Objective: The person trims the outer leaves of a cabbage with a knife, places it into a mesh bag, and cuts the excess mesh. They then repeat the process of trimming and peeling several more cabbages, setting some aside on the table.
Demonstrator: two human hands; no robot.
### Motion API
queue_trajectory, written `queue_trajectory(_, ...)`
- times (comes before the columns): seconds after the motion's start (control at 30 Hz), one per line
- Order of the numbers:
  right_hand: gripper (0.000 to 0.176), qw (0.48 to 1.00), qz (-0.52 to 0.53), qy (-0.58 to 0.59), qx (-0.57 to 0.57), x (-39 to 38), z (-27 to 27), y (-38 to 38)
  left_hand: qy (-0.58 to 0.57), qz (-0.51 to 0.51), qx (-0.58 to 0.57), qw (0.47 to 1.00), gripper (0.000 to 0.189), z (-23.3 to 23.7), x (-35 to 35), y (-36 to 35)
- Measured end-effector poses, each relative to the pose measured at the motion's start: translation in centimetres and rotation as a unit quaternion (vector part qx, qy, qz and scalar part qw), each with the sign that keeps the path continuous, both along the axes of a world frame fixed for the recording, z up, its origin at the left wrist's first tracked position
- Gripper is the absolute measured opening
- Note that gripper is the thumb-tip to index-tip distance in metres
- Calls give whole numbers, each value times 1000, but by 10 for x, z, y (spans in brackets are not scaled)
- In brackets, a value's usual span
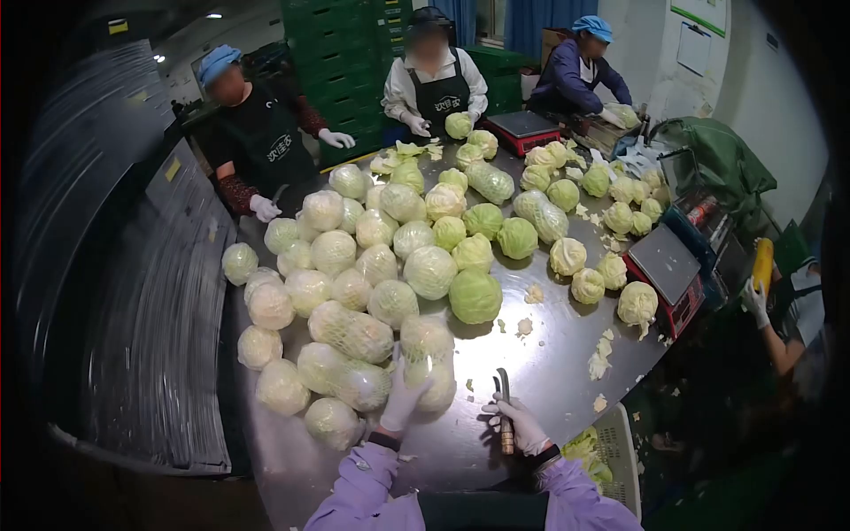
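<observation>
My left hand (404, 394), in a white glove, grips the left side of a pair of cabbages in clear wrap and white foam netting (428, 345) standing lengthwise on the metal table (482, 354). Its thumb lies across the lower cabbage, and part of the fingers is hidden against it. My gloved right hand (524, 427) is closed round the wooden handle of a small curved knife (506, 435), the hooked blade pointing away from me. More netted cabbage pairs (343, 376) lie just left of my left hand. A bare green cabbage (475, 296) sits beyond the knife.
Many wrapped cabbages (334, 253) crowd the table's left half. Trimmed cabbages (588, 286) and leaf scraps lie at right, beside a red scale (666, 265). A white crate (618, 456) of leaves stands below the right edge. Several co-workers stand around, one with a cabbage (459, 125).
</observation>
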State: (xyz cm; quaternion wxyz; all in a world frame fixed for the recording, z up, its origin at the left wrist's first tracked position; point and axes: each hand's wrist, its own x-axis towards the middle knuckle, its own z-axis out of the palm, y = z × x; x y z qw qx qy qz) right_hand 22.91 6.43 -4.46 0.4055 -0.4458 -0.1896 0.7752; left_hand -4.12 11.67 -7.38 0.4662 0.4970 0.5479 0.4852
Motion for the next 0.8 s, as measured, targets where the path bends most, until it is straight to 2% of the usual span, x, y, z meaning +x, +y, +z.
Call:
queue_trajectory(0.03,43,1000,-7,-10,5,12,0,-2,-71,-32,7,997,82,-7,-7,-10)
queue_trajectory(0.13,46,999,-21,-5,34,24,16,-4,-70,-35,17,997,75,-14,-11,-39)
queue_trajectory(0.17,46,999,-22,-7,33,26,23,-1,-72,-36,15,997,75,-2,-9,-46)
queue_trajectory(0.2,47,999,-11,-34,38,28,28,2,75,-21,4,997,73,11,-8,-55)
queue_trajectory(0.23,47,997,-1,-62,43,30,32,5,220,-7,-7,975,71,29,-7,-63)
queue_trajectory(0.27,50,993,31,-96,70,35,23,17,285,59,101,951,60,48,6,-65)
queue_trajectory(0.3,51,984,33,-146,99,36,27,33,283,58,102,952,60,67,17,-67)
queue_trajectory(0.33,52,972,37,-196,128,35,35,51,392,15,162,906,56,86,27,-70)
queue_trajectory(0.37,52,971,39,-199,129,32,42,69,493,-28,218,842,51,94,37,-70)
queue_trajectory(0.4,51,940,25,-275,198,25,50,92,448,-112,155,873,43,83,46,-72)
queue_trajectory(0.43,51,898,9,-347,269,16,56,114,461,-155,280,827,41,67,54,-79)
queue_trajectory(0.5,52,835,59,-458,298,-3,66,157,470,-200,264,818,43,46,79,-87)
queue_trajectory(0.53,57,769,49,-500,396,-10,54,179,509,-225,244,794,45,51,86,-89)
queue_trajectory(0.57,59,699,64,-545,458,-20,62,196,532,-243,236,776,56,41,91,-86)
queue_trajectory(0.63,60,633,113,-616,455,-40,74,221,571,-167,220,773,50,-14,104,-87)
queue_trajectory(0.67,63,598,149,-652,443,-48,81,230,572,-166,223,772,50,-7,102,-76)
queue_trajectory(0.7,63,597,148,-652,443,-52,80,237,578,-169,196,774,51,10,98,-66)
queue_trajectory(0.73,64,568,157,-678,439,-56,77,244,583,-173,167,776,52,19,92,-59)
queue_trajectory(0.77,65,538,167,-703,434,-58,72,252,582,-174,165,777,52,16,82,-53)
queue_trajectory(0.8,67,532,178,-696,448,-55,62,257,674,-126,181,705,48,7,67,-42)
